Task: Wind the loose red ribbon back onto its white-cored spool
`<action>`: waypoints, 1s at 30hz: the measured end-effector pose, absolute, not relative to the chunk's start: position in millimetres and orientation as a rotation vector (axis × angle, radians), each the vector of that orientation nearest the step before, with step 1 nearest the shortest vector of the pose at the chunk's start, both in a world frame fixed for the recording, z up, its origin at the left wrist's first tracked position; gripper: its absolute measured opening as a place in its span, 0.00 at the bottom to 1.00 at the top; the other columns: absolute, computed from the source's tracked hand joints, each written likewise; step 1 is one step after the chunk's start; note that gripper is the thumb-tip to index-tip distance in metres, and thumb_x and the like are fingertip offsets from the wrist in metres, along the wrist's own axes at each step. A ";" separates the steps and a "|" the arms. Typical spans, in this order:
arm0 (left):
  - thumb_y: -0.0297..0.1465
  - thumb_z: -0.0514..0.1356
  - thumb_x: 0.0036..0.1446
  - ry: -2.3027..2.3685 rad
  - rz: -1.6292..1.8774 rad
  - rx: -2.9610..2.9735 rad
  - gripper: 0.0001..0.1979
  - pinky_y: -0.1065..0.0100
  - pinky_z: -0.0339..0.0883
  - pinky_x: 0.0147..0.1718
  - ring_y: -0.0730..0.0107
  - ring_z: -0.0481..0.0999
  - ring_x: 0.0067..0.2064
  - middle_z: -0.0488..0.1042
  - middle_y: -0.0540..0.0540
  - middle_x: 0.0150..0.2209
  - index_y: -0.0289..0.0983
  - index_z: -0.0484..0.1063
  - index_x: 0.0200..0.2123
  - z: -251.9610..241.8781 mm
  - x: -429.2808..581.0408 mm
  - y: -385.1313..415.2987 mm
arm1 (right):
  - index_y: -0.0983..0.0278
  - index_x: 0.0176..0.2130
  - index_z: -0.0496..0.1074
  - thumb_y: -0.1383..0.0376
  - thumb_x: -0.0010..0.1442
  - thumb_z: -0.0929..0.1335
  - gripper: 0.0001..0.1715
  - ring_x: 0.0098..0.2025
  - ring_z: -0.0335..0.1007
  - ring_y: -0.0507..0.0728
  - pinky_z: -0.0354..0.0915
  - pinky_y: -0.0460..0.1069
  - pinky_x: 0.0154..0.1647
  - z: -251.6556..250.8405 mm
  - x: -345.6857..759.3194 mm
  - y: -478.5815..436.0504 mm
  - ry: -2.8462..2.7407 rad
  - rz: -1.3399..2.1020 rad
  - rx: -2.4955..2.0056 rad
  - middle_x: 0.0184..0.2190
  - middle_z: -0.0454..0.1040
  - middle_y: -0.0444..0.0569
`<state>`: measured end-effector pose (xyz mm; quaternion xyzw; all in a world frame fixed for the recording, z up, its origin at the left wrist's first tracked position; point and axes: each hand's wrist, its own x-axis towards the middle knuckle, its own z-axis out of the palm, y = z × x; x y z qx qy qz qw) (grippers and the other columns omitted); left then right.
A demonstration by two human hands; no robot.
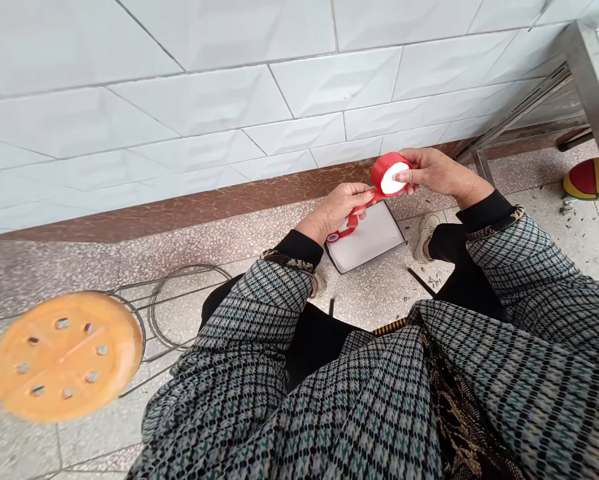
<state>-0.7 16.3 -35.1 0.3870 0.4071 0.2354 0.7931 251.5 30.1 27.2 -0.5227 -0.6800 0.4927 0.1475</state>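
Note:
A roll of red tape (386, 167) with a white core is in my right hand (426, 172), its fingers closed round the roll's right side. My left hand (340, 208) pinches the red strip (375, 195) at the roll's lower left. Below the left fingers hangs more red material (348, 231), bent and ending in a small ring-like shape; I cannot tell whether it is all tape. Beneath both hands, a white dark-edged board or shallow tray (372, 243) lies on the floor, apart from them.
An orange round stool (64, 353) with holes in its seat and wire-like legs is at the left. A white tiled wall (299, 87) stands ahead. On the right are a metal frame (586, 87) and a colourful ball (588, 179). Dark bits are scattered on the floor.

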 end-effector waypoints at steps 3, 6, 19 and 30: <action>0.29 0.69 0.68 0.883 0.504 0.783 0.12 0.76 0.46 0.21 0.85 0.52 0.21 0.63 0.55 0.25 0.35 0.72 0.32 -31.8 3.5 13.8 | 0.62 0.61 0.80 0.43 0.71 0.75 0.32 0.35 0.78 0.57 0.76 0.53 0.37 23.1 251.7 31.3 -2.013 1.411 -1.550 0.41 0.84 0.52; 0.28 0.68 0.70 0.915 0.451 0.790 0.13 0.77 0.40 0.19 0.86 0.46 0.19 0.56 0.58 0.22 0.35 0.73 0.31 -31.3 6.1 13.5 | 0.61 0.62 0.80 0.47 0.73 0.74 0.28 0.35 0.78 0.57 0.75 0.53 0.38 20.8 251.7 31.5 -2.118 1.357 -1.589 0.42 0.85 0.51; 0.46 0.72 0.64 0.984 0.424 0.704 0.29 0.73 0.34 0.18 0.84 0.43 0.19 0.52 0.57 0.21 0.40 0.59 0.24 -43.9 13.8 12.8 | 0.63 0.54 0.81 0.63 0.71 0.73 0.13 0.42 0.81 0.61 0.66 0.53 0.46 25.7 236.7 27.4 -2.709 0.903 -1.766 0.42 0.85 0.52; 0.52 0.77 0.55 1.077 0.301 0.773 0.31 0.72 0.35 0.20 0.81 0.43 0.20 0.51 0.57 0.20 0.42 0.61 0.24 -72.9 24.0 9.2 | 0.65 0.56 0.82 0.61 0.75 0.73 0.14 0.49 0.82 0.66 0.62 0.54 0.42 20.5 207.2 8.6 -3.052 0.423 -1.727 0.52 0.84 0.61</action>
